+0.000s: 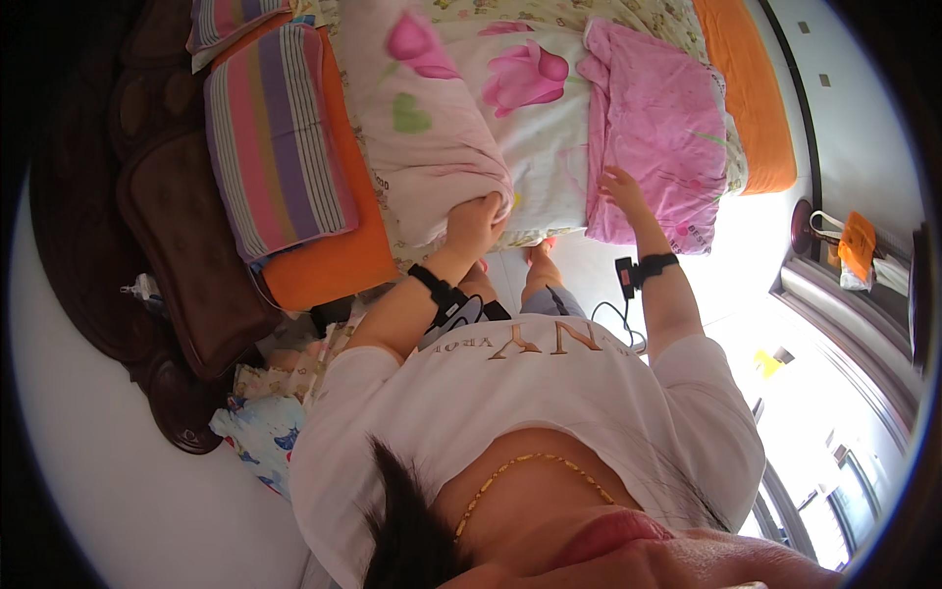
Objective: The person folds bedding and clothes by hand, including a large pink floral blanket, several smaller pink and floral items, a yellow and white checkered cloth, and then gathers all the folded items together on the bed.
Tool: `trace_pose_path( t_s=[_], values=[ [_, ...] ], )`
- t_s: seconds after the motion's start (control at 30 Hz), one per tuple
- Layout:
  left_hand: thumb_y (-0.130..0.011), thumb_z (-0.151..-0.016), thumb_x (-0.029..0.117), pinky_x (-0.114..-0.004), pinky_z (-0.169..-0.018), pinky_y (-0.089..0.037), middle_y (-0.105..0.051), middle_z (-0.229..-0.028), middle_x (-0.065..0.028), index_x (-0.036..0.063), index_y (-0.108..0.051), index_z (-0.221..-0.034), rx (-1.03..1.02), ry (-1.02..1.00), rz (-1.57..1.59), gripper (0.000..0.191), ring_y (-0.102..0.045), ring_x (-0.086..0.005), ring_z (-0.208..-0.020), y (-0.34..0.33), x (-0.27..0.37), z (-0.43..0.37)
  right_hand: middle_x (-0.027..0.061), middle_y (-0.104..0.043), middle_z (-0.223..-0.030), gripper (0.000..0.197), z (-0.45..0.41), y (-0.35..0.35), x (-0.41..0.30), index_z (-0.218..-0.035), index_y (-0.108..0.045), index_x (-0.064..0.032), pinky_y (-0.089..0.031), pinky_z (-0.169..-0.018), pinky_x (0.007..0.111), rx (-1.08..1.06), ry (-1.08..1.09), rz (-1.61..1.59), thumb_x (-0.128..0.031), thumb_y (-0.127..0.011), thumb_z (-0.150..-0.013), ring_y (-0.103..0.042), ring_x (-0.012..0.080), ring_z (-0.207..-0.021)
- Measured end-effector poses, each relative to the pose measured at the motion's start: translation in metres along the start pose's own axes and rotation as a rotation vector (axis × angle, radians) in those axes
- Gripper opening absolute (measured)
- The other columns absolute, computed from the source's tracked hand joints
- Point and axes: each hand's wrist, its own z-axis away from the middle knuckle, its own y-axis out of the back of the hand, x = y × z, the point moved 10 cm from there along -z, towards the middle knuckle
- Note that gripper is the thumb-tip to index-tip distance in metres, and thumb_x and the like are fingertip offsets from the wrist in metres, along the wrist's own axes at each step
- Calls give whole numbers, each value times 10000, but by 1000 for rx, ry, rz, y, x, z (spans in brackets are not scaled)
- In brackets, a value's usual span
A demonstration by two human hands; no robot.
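Observation:
A white quilt with large pink tulips (548, 140) lies on the bed, with a folded part on the left. My left hand (473, 227) grips the near edge of that folded part, its fingers curled into the cloth. The quilt's pink side (655, 132) faces up on the right. There my right hand (620, 193) reaches over the near part, beside the line where pink meets white. Its fingers are slightly bent and spread; whether they touch the cloth is hard to tell. Black straps with small devices circle both forearms.
Left of the quilt, a striped pillow (283, 140) rests on the orange sheet (331, 276), with another striped pillow (232, 18) beyond. A dark carved wooden headboard (191, 258) borders the bed. Patterned cloth (261, 434) lies near it. An orange bag (856, 244) hangs at the right.

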Motion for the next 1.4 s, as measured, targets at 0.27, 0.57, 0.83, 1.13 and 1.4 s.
trace_pose_path(
  t_s=[0.27,0.57,0.83,1.13,1.4],
  values=[
    [-568,-739,129,-435,-524,-434,-574,-633,-125,90,-444,-853,-353,74,-186,173,-574,-312,-580,-165,-38,37,65,-532,-1011,496,17,187,171,-1228,-428,-144,-457,-699,397,478,-242,-133,-319,-578,-789,-530,201,-870],
    [-532,-772,132,-419,-583,-444,-604,-709,-135,76,-523,-814,-346,97,-105,70,-574,-319,-639,-129,22,57,92,-419,-1219,735,38,267,264,-1316,-238,-76,-432,-787,481,617,-381,-370,-174,-655,-718,-424,234,-1086],
    [-626,-727,269,-422,-761,-428,-594,-857,-211,16,-537,-1032,-700,368,-4,407,-563,-359,-851,-204,-44,85,140,-526,-1123,362,37,292,241,-1223,-407,-81,-411,-882,401,364,19,-1321,-192,-390,-879,-500,314,-1030],
    [-574,-795,289,-343,-755,-442,-611,-910,-149,63,-592,-1002,-647,441,168,307,-584,-281,-841,-127,-67,130,123,-490,-1157,473,108,172,-44,-1216,-412,-45,-429,-822,337,392,522,-521,-125,-586,-784,-486,228,-1036],
    [-553,-844,244,-285,-806,-418,-590,-1022,-72,46,-548,-1105,-69,784,640,328,-547,-188,-938,56,-127,254,173,-562,-781,304,217,-185,-189,-941,-515,-61,-429,-626,427,78,989,615,-248,-609,-720,-545,333,-727]
  ],
)
